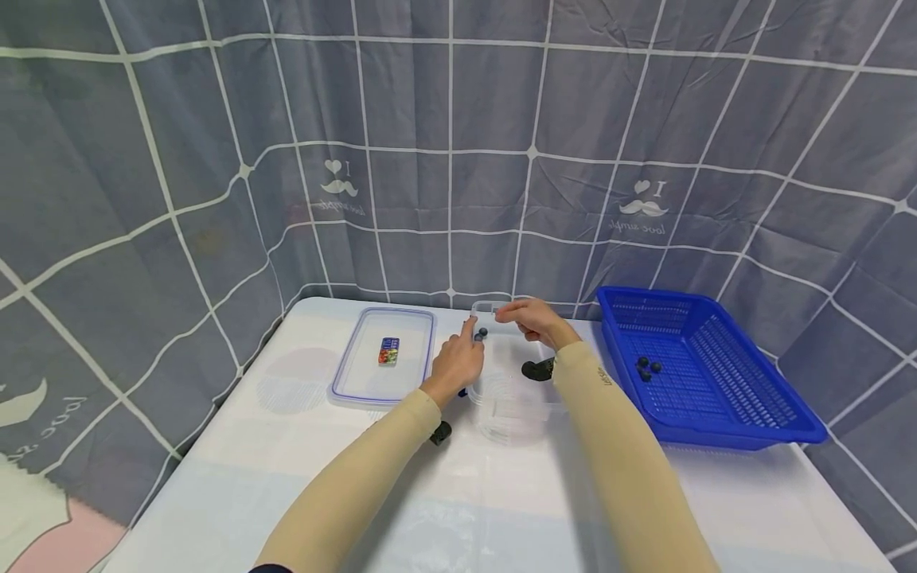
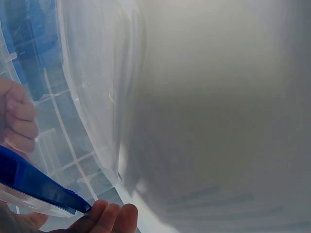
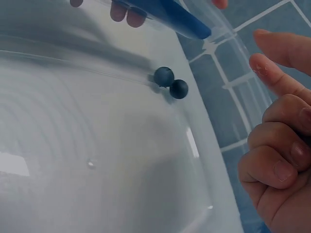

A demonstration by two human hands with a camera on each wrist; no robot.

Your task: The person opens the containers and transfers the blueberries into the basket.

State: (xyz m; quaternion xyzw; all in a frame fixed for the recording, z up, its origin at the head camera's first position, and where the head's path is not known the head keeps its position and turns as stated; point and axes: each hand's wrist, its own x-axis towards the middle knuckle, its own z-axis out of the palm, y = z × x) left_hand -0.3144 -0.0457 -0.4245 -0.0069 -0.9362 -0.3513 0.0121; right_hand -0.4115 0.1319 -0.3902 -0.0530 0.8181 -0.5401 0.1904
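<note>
Both sleeved forearms reach up the table (image 1: 458, 509), which is the largest thing under the fingers and carries everything else. Right of the right hand's fingers, well apart from them, sits the blue basket (image 1: 716, 374), with a few dark balls (image 1: 647, 367) on its mesh floor. Left of the left hand's fingers lies a clear lid (image 1: 384, 356) with a bluish rim, flat on the table, a small coloured label at its middle.

Between the two hands stands the clear tub (image 1: 512, 398), its near wall below both sets of fingers and its far rim up at the fingertips. The left hand (image 1: 456, 360) is at the tub's left rim, its fingers loosely curled with the forefinger stretched forward; the left wrist view shows fingertips (image 2: 109, 216) against the tub's wall beside a blue clip, though whether they actually grip is hard to tell from so close. The right hand (image 1: 536, 321) is at the far rim, fingers (image 3: 279, 145) partly curled beside the outer wall; no grip shows plainly.

Two dark blue balls (image 3: 171, 83) lie touching each other inside the tub, on its floor by the wall, just under the left fingertips.
</note>
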